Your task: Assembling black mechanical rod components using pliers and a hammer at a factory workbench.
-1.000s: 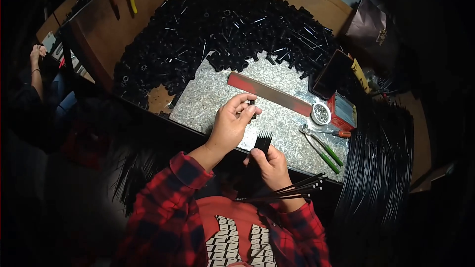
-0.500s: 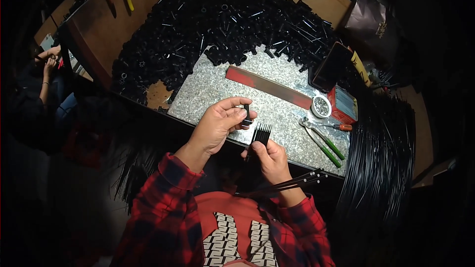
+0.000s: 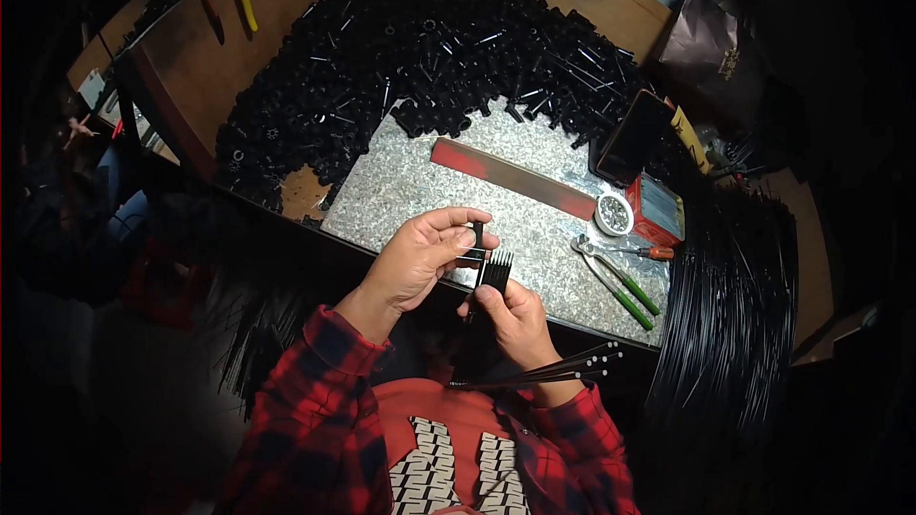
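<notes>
Between the thumb and fingers of my left hand (image 3: 405, 262) is a small black tubular piece (image 3: 478, 229), held upright. My right hand (image 3: 520, 324) pinches a flat row of thin black cables (image 3: 495, 276) with bright tips pointing up. Piece and cable tips are side by side; whether a tip is inside the piece I cannot tell. A thin bright line shows between my left fingertips and the row. Long black strands with pale round ends (image 3: 592, 360) stretch across my right wrist; their link to the row is hidden.
A large heap of black tubular pieces (image 3: 429, 57) covers the bench's back. On the speckled board (image 3: 382, 191) lie a red-brown bar (image 3: 515, 178), a white cup of small parts (image 3: 614, 214), green-handled pliers (image 3: 618, 286) and a screwdriver (image 3: 654, 253). Black cables (image 3: 730, 315) hang at right.
My hands have come closer together, bringing the black piece beside the cable tips. The view has shifted slightly. At far left, another person's arms have moved.
</notes>
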Tool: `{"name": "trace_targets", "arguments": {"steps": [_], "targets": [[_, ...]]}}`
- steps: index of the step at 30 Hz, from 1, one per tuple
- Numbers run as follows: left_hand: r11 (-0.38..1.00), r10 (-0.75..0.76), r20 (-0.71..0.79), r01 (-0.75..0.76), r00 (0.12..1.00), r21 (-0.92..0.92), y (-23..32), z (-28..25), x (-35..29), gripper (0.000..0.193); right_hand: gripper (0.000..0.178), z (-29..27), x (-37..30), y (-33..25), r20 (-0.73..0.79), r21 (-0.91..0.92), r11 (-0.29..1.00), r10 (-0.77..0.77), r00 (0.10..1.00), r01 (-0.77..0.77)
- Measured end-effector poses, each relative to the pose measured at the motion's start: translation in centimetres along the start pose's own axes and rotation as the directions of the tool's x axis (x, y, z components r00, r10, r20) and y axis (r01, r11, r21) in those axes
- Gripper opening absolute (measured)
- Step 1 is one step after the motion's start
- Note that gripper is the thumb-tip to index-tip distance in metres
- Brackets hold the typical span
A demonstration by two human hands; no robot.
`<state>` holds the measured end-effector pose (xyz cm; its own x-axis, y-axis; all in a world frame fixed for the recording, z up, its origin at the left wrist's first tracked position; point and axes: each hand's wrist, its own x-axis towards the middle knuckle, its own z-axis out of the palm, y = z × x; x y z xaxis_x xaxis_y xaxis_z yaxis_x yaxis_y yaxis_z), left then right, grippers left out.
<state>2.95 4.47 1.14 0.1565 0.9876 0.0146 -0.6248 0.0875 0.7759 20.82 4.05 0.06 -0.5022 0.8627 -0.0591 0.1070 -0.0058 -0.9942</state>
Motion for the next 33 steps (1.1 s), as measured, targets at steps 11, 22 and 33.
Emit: {"name": "trace_targets", "arguments": {"steps": [11, 22, 33], "targets": [[0.999, -0.029, 0.029, 0.03, 0.999, -0.025, 0.5, -0.2, -0.3, 0.028, 0.025, 0.3, 0.2, 0.2, 0.038, 0.015, 1.0, 0.003, 0.999, -0.004], [0.99, -0.027, 0.008, 0.025, 1.0, 0.142, 0.2, -0.1, -1.5, 0.033, 0.025, -0.2, 0.3, 0.1, -0.041, -0.028, 1.0, 0.006, 0.999, -0.007], [0.958, 0.072, -0.045, -0.056, 0.996, 0.281, -0.9, 0.1, -1.9, 0.029, 0.019, 0.1, 0.0, -0.1, 0.0, -0.113, 0.99, -0.081, 0.997, 0.08]]}}
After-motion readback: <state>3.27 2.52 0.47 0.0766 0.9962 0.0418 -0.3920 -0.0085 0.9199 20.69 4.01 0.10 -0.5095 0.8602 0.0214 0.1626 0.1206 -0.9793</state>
